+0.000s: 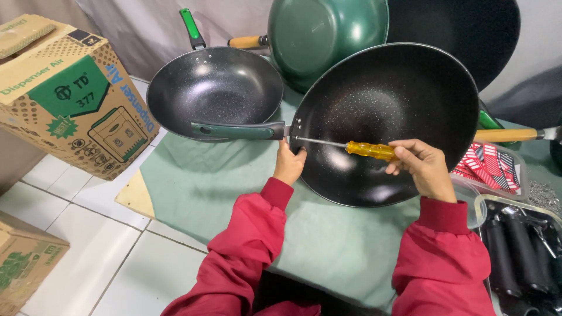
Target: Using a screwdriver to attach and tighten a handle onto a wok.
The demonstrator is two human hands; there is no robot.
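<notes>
Black wok (pixel 404 88) rim in left hand (pixel 289 165); right hand (pixel 425 167) drives screwdriver (pixel 370 150) inside

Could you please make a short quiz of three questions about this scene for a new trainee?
1. True or false: the right hand holds a screwdriver with a yellow handle.
2. What does the left hand grip? A) the cardboard box B) the rim of the black wok by its green handle C) a tray
3. Fill in: the screwdriver tip points at the ___ end of the green handle.

Key: 1 true; 2 B; 3 wok.
</notes>
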